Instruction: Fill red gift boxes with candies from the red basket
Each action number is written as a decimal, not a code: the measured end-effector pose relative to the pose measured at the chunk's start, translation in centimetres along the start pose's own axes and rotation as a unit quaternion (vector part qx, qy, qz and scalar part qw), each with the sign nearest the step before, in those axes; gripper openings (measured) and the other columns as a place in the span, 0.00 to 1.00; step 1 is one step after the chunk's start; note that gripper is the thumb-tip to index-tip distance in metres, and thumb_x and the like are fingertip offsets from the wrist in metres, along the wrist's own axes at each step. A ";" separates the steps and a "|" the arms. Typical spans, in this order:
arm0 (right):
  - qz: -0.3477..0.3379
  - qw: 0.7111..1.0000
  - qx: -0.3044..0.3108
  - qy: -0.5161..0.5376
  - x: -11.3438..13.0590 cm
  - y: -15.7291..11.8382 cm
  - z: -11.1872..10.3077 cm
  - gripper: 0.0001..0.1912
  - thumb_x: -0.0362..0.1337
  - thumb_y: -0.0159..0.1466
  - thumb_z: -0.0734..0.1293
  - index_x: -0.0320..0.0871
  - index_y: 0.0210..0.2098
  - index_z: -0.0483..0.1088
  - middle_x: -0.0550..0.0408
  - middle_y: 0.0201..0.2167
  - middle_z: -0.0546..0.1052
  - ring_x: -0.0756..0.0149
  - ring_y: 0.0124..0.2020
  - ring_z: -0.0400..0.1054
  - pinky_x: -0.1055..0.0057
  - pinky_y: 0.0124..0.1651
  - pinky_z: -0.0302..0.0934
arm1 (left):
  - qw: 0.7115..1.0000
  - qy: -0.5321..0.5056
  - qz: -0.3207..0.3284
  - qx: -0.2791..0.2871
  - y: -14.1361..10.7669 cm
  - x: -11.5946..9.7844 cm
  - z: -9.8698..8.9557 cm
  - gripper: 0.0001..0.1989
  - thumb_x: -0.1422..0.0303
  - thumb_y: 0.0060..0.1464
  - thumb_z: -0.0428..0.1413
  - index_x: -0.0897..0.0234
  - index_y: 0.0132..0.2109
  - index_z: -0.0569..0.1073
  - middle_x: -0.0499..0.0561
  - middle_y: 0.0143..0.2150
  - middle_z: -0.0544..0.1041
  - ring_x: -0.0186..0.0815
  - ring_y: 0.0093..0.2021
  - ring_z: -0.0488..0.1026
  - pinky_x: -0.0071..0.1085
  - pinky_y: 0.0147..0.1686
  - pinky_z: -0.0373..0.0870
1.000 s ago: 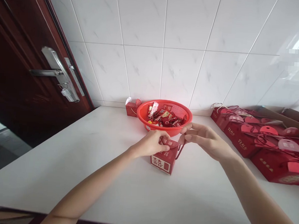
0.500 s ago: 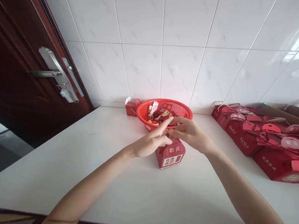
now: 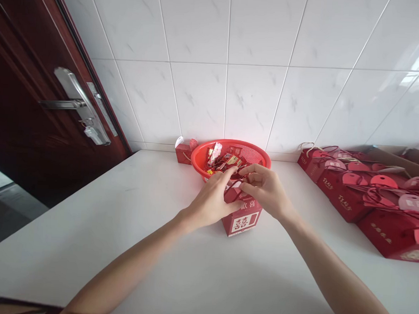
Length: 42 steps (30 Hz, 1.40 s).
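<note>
Between my hands, the small red box (image 3: 242, 220) stands upright on the white table (image 3: 130, 237). My left hand (image 3: 212, 197) is on its near left side, thumb across the front, fingers curled over the top; my right hand (image 3: 264, 189) pinches at the top flaps, and whether cord sits in that grip, I can't tell. Just beyond my fingers, the red basket (image 3: 196, 168) holds wrapped sweets (image 3: 226, 162); well right of my right hand, more red boxes (image 3: 348, 203).

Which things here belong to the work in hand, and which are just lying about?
Seemingly in the work:
- small red box, between left hand and right hand
- basket of wrapped sweets, probably

Apparently lying about:
- grouped red boxes, right
- little box beside basket
</note>
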State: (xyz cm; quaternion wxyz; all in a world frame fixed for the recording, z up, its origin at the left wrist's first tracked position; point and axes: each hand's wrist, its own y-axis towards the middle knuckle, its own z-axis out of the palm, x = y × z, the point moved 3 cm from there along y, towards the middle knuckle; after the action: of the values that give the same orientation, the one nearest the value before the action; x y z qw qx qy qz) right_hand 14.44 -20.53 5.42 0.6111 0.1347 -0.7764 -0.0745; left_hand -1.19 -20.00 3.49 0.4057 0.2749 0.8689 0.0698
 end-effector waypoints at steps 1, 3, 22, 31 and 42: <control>0.001 1.000 -0.001 0.006 0.1 0.0 -0.2 0.10 0.31 0.53 0.68 0.42 0.36 0.71 0.60 0.22 0.72 0.67 0.26 0.69 0.70 0.28 0.61 | 1.000 0.016 -0.006 -0.007 0.1 0.3 0.1 0.40 0.62 0.51 0.66 0.60 0.67 0.60 0.60 0.60 0.69 0.51 0.63 0.66 0.46 0.59 0.69; 0.009 0.999 0.014 0.032 0.1 0.1 -0.6 0.10 0.32 0.53 0.69 0.42 0.36 0.72 0.59 0.23 0.73 0.67 0.27 0.69 0.71 0.29 0.62 | 0.999 0.036 -0.008 -0.006 0.2 0.8 0.5 0.34 0.60 0.52 0.65 0.61 0.63 0.66 0.59 0.58 0.68 0.50 0.61 0.67 0.47 0.59 0.69; 0.078 0.985 0.110 0.109 -0.9 0.3 -1.3 0.13 0.35 0.52 0.70 0.43 0.39 0.72 0.60 0.26 0.73 0.70 0.28 0.65 0.70 0.33 0.57 | 0.998 0.031 0.048 -0.016 -0.1 1.7 3.3 0.20 0.63 0.55 0.61 0.60 0.55 0.71 0.55 0.52 0.77 0.48 0.55 0.72 0.46 0.53 0.72; -0.033 0.995 0.007 -0.095 -1.9 0.9 -2.5 0.15 0.28 0.49 0.64 0.43 0.37 0.70 0.65 0.20 0.64 0.71 0.24 0.57 0.71 0.30 0.54 | 0.993 -0.092 0.064 -0.024 -1.5 3.5 6.6 0.21 0.56 0.64 0.53 0.61 0.59 0.68 0.60 0.61 0.68 0.47 0.62 0.66 0.48 0.63 0.64; -0.059 0.922 -0.204 -0.322 2.3 -5.2 -11.9 0.10 0.31 0.54 0.65 0.46 0.35 0.74 0.57 0.26 0.74 0.64 0.29 0.68 0.65 0.37 0.64 | 0.988 -0.075 0.118 0.070 -2.8 5.6 9.4 0.21 0.63 0.60 0.55 0.59 0.59 0.69 0.61 0.65 0.65 0.50 0.66 0.63 0.51 0.64 0.64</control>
State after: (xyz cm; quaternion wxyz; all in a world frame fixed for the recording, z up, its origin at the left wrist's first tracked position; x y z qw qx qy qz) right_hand 26.06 -25.57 8.98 0.3365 0.0212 -0.8902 -0.3064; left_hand 1.66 -20.33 -7.46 0.4379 0.4075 0.8006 0.0352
